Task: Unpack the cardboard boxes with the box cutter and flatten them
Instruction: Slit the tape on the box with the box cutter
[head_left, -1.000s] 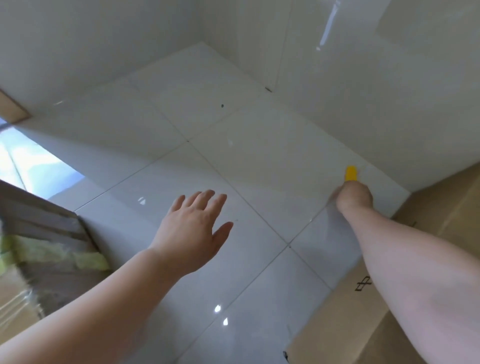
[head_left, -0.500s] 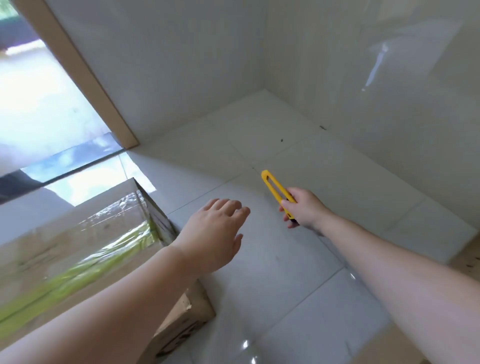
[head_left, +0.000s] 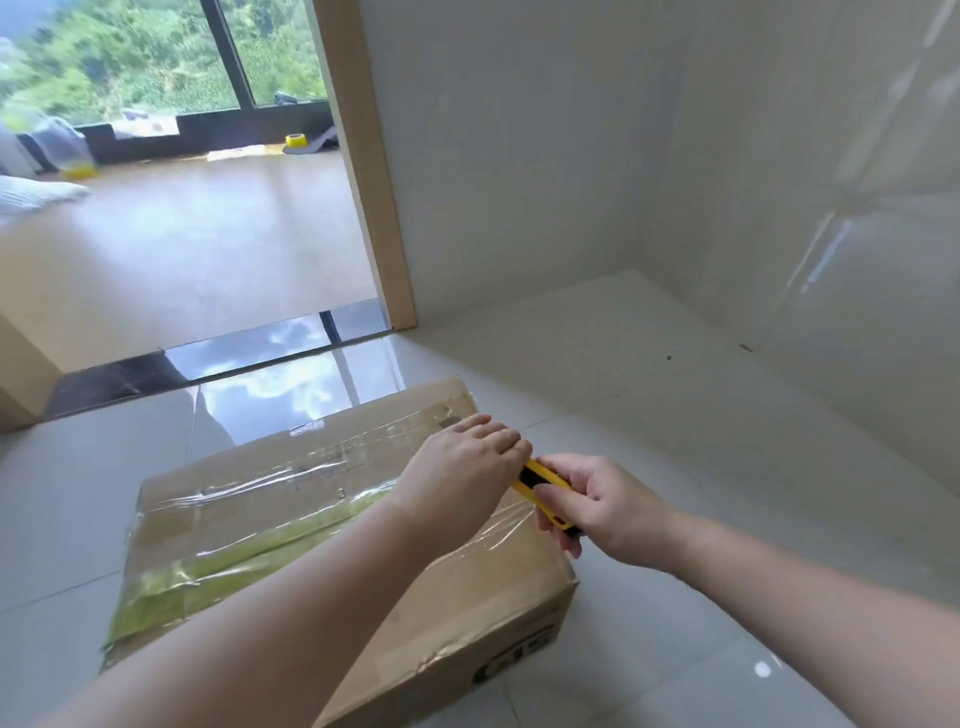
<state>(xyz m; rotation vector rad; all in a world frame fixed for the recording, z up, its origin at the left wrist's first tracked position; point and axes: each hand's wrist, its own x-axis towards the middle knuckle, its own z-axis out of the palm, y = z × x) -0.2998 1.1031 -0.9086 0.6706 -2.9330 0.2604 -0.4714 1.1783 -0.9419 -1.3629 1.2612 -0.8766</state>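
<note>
A closed cardboard box (head_left: 270, 499) lies on the glossy tiled floor, its top sealed with clear tape and a yellow-green tape strip. My right hand (head_left: 597, 504) grips a yellow box cutter (head_left: 540, 486) just above the box's right end. My left hand (head_left: 467, 467) covers the cutter's front end, fingers curled over it; the tip and blade are hidden under those fingers. Both forearms reach in from the bottom of the view.
White tiled walls (head_left: 727, 156) form a corner to the right. A wooden door frame (head_left: 363, 171) opens onto a room with a wooden floor, where a yellow tape roll (head_left: 295, 141) and bags lie by the window. Bare floor tiles (head_left: 701, 415) lie right of the box.
The view swung left onto the box. My right hand brought the cutter over the box's right end, and my left hand moved from hovering open to closing on the cutter's front end.
</note>
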